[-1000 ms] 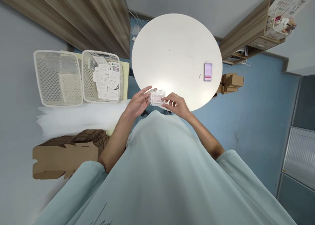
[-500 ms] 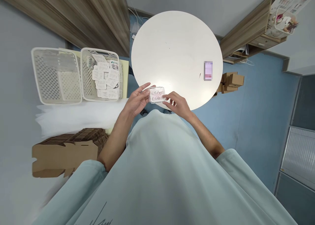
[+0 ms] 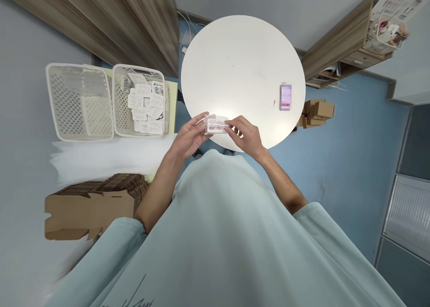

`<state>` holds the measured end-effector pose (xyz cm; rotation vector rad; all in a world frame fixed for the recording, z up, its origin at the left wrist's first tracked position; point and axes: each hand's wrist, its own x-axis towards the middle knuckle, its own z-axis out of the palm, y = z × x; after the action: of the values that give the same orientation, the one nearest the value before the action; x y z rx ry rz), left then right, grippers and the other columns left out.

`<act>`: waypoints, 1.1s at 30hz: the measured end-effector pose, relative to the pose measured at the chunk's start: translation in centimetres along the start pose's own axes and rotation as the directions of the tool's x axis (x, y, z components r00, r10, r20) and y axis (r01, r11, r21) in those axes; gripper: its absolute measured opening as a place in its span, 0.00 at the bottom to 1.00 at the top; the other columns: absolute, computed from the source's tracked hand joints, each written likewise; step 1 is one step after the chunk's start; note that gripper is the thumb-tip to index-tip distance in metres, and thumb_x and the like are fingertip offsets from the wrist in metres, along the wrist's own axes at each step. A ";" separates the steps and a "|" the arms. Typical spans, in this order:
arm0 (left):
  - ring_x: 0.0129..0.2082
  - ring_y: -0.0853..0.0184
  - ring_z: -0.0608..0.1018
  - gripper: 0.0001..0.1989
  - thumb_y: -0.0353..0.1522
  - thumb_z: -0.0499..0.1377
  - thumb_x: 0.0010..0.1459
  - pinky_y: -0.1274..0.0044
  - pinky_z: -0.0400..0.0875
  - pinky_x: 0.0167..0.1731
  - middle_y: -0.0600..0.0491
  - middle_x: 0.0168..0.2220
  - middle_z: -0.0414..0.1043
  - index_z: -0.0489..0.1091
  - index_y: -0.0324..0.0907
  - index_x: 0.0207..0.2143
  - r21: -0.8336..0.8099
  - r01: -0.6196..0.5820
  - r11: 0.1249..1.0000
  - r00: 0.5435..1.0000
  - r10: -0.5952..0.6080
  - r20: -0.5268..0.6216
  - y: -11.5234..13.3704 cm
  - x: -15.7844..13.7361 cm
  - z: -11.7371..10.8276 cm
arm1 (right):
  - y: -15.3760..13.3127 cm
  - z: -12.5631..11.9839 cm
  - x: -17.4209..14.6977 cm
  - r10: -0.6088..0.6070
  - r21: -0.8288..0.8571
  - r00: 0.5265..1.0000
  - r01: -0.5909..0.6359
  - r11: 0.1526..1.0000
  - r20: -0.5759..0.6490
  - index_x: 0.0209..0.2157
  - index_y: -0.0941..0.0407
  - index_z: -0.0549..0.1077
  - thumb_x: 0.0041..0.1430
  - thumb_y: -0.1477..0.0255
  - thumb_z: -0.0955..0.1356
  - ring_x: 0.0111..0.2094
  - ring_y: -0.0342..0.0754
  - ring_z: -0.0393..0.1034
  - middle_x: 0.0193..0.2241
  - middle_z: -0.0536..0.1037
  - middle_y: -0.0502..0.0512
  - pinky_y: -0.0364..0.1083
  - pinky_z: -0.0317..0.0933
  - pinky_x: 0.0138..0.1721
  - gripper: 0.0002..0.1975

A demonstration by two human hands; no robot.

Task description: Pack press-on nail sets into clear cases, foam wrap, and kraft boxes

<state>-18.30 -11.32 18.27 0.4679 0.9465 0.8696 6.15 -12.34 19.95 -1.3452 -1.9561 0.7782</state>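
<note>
Between my two hands is a small clear plastic case [image 3: 217,125] with rows of small pinkish round pieces inside, held over the near edge of the round white table [image 3: 242,65]. My left hand [image 3: 191,136] grips the case's left end between thumb and fingers. At the right end, my right hand [image 3: 245,134] pinches the case with thumb and fingertips. The case is tilted, so its near side faces me. What the small pieces are, I cannot make out.
A phone-like object [image 3: 285,97] lies on the table's right. On the left stand a white basket [image 3: 114,101] of printed cards, another white basket [image 3: 50,101], white sheets [image 3: 114,157] and folded cardboard boxes [image 3: 89,215]. Small brown boxes [image 3: 323,110] sit beyond the table's right side.
Both hands have raised the clear case slightly away from me and tipped it, so its face looks narrower. My grip stays on both ends.
</note>
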 end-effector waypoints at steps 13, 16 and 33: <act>0.69 0.43 0.77 0.36 0.36 0.79 0.55 0.56 0.77 0.66 0.38 0.67 0.77 0.78 0.43 0.66 0.122 0.012 0.992 0.996 -0.023 0.088 1.1 -1.4 0.1 | 0.4 -2.1 4.4 0.211 0.182 0.975 -0.195 0.964 -0.074 0.47 0.51 0.77 0.74 0.39 0.65 0.42 0.47 0.75 0.43 0.77 0.55 0.46 0.73 0.39 0.29; 0.68 0.42 0.77 0.36 0.37 0.79 0.55 0.56 0.76 0.66 0.37 0.66 0.79 0.78 0.43 0.65 0.126 0.011 0.992 0.996 -0.022 0.088 1.3 -1.6 0.3 | 0.9 -2.0 5.1 0.263 0.312 0.964 -0.262 0.913 0.040 0.45 0.52 0.75 0.68 0.37 0.70 0.37 0.45 0.76 0.41 0.78 0.52 0.44 0.73 0.35 0.31; 0.65 0.42 0.80 0.28 0.39 0.80 0.54 0.55 0.77 0.66 0.39 0.56 0.85 0.85 0.40 0.56 0.116 0.043 0.992 0.999 -0.044 -0.001 1.5 -1.9 0.6 | -0.6 -2.5 3.5 0.217 0.255 0.969 -0.242 0.936 0.122 0.45 0.50 0.77 0.70 0.37 0.68 0.34 0.47 0.76 0.34 0.77 0.50 0.47 0.76 0.38 0.29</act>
<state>-18.96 -11.94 20.56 0.5450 1.0059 0.7778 6.76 -8.87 22.51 -1.4049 -1.7030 1.1919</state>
